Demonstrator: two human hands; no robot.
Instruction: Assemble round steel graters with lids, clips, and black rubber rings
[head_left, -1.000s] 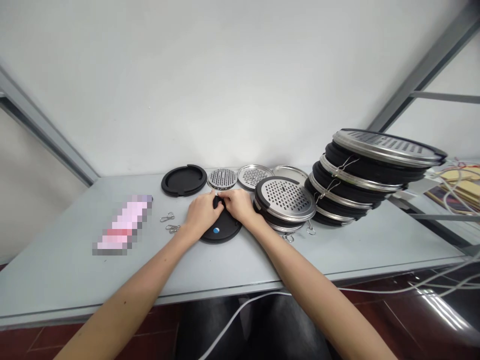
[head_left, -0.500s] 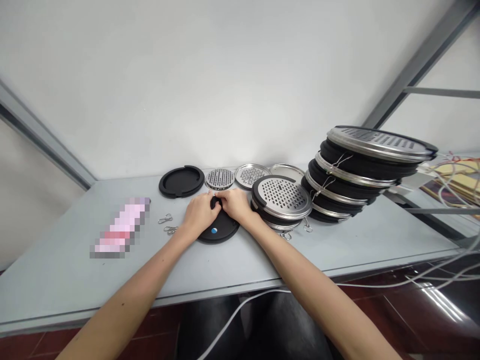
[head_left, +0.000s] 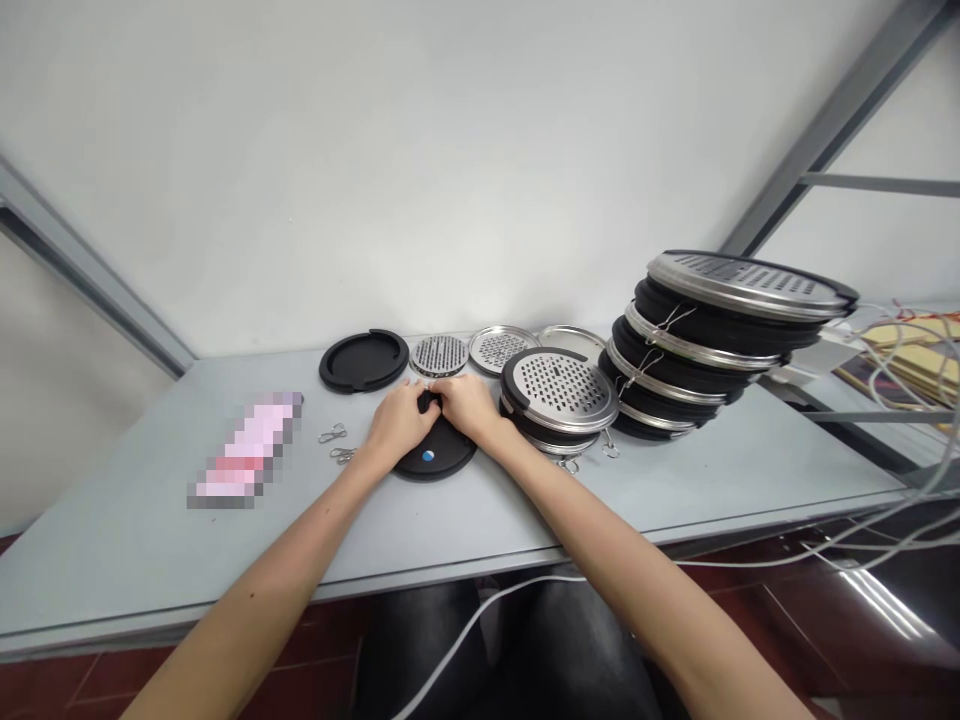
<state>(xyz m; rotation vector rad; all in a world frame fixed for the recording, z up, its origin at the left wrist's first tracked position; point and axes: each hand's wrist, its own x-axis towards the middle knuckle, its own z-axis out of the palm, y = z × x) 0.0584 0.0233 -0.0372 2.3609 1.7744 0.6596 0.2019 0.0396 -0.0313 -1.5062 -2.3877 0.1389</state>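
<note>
**Work evenly from both sides of the black disc [head_left: 451, 452]**

The disc lies on the tabletop [head_left: 457, 535], its blue-and-white dot [head_left: 428, 456] on the near part of the upper face. The left hand [head_left: 397, 425] covers its left side and the right hand [head_left: 466, 405] its far right. The fingers of both are curled and drawn together over the disc's far part, the thumbs turned toward each other; what they pinch there, if anything, is hidden, so I cannot tell.

To do this well, I would let the tabletop bear the load, holding the disc flat and matching the force of the two hands so it neither twists nor skids. Working with the fingertips close to the spot should give finer control than pushing from the wrists.

Mind the surroundings: the grater stack [head_left: 564, 392] is just right of the disc, near the right wrist, so that elbow is best moved little. Left of the disc lie wire clips [head_left: 331, 433], and beyond it a slotted metal plate [head_left: 439, 356], near enough to be bumped by a slip.
</note>
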